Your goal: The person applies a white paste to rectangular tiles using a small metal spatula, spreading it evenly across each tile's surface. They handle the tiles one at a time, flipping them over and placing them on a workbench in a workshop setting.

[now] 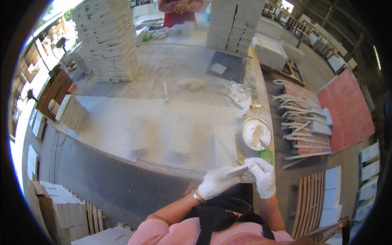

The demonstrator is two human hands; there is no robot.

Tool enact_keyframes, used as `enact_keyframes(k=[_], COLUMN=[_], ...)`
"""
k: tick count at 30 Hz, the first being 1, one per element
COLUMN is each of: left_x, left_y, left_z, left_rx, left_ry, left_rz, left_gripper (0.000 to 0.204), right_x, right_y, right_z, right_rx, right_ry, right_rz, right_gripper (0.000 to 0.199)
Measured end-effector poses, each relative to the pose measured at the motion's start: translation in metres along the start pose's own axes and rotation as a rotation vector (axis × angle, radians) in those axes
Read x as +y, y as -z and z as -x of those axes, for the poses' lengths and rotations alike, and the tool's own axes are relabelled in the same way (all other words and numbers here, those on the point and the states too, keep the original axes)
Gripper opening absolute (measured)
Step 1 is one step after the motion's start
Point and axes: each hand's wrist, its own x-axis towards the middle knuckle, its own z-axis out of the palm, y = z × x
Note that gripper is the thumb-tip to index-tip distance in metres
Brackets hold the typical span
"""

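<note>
A small pale stone tile is tilted up in front of my body, just off the table's near edge. My left hand, in a white knit glove, grips it from the left side. My right hand, also gloved, has its fingers closed at the tile's right end; whether they hide something small too, I cannot tell. Just beyond my hands stands a round bowl of white powder or paste, with a pointed trowel blade in it. A green box sits between the bowl and my right hand.
Pale tiles lie on the dusty table. Crumpled white gloves are near the right edge. Tall tile stacks rise at the back, where a person in red stands. Right of the table is a strip-covered red board.
</note>
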Motion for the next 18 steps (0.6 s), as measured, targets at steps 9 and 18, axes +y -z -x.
enact_keyframes(k=[9, 18], left_x=[-0.007, 0.012], left_y=[-0.009, -0.011], left_z=[0.006, 0.011], left_rx=[-0.021, -0.117], left_ry=[0.141, 0.159], left_rz=[0.223, 0.109], left_gripper=[0.044, 0.042], right_x=[0.007, 0.021], right_y=[0.010, 0.014], right_z=[0.012, 0.016], right_rx=[0.007, -0.116], right_ry=[0.108, 0.306], right_rz=[-0.018, 0.069], right_gripper=[0.024, 0.031])
